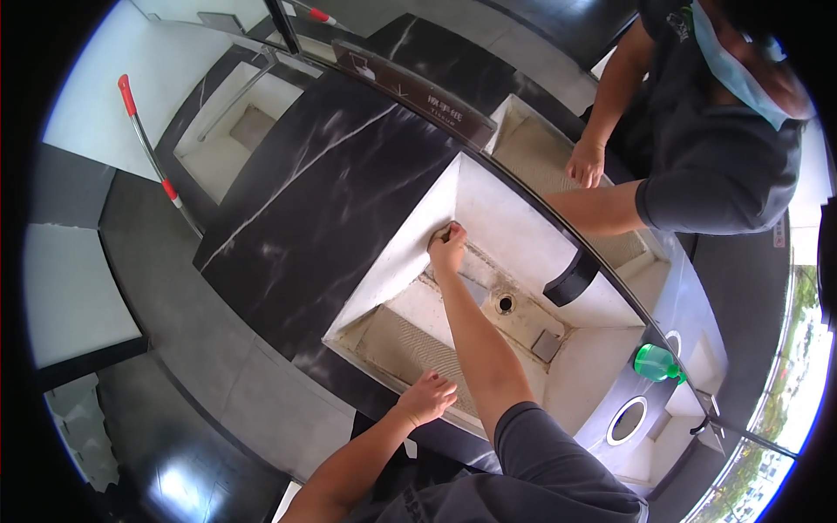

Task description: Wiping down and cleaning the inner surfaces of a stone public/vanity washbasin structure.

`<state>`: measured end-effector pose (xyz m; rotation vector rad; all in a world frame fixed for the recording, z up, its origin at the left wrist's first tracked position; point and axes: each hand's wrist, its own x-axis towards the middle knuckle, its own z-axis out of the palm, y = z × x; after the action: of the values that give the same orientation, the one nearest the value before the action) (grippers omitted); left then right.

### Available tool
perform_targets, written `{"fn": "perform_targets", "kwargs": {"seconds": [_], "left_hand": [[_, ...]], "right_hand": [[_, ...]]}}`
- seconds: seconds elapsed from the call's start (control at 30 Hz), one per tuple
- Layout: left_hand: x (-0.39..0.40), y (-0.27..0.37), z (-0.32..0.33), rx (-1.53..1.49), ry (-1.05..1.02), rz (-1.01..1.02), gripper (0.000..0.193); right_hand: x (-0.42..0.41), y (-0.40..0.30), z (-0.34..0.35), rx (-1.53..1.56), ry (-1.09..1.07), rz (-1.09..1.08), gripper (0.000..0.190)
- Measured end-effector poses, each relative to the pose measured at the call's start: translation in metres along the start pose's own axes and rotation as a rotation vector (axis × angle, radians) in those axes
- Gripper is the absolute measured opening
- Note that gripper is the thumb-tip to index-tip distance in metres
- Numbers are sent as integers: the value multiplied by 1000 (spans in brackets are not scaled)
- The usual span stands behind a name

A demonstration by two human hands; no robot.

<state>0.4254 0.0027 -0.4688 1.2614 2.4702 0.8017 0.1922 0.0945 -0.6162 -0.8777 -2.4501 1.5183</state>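
My right hand (449, 247) reaches deep into a white washbasin (497, 216) and presses a small brownish pad (434, 236), perhaps a scouring pad, against the left wall near its bottom. Most of the pad is hidden by my fingers. My left hand (428, 397) hovers over the near rim, fingers loosely bent, holding nothing. Beneath it slopes a ribbed beige panel (405, 340) inside the basin. The stained basin floor has a round drain hole (505, 303) and a loose-looking square grey plate (545, 344). A black spout (572, 280) juts from the far wall.
Black marble countertop (314, 196) surrounds the basin. A large mirror behind reflects my masked upper body (719, 150). To the right are a green pump bottle (656, 363) and a round rimmed opening (626, 421). A red-gripped metal pole (145, 140) leans near another basin (252, 127).
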Motion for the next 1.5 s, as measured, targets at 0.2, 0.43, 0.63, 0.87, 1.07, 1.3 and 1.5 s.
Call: {"fn": "perform_targets", "kwargs": {"seconds": [0.2,0.43,0.63,0.87,1.07,1.3,1.5], "left_hand": [[2,-8,-2,15,88,-19,7],[6,0,-2,-27,28,16,3],[0,0,-1,6,42,-20,3],[1,-2,5,-10,40,-27,6],[3,-4,7,-7,51,-33,7],[9,-4,-6,33,96,-6,6],[-9,2,-5,-24,49,-32,6]], "right_hand": [[6,-39,-2,-111,-71,360,40],[13,-11,-4,131,99,140,36],[10,-25,-3,62,-14,344,37],[12,-10,-5,89,-31,385,38],[14,-16,-5,-73,-75,426,41],[29,-3,-7,111,-52,206,41],[29,-53,-41,476,-49,104,37]]}}
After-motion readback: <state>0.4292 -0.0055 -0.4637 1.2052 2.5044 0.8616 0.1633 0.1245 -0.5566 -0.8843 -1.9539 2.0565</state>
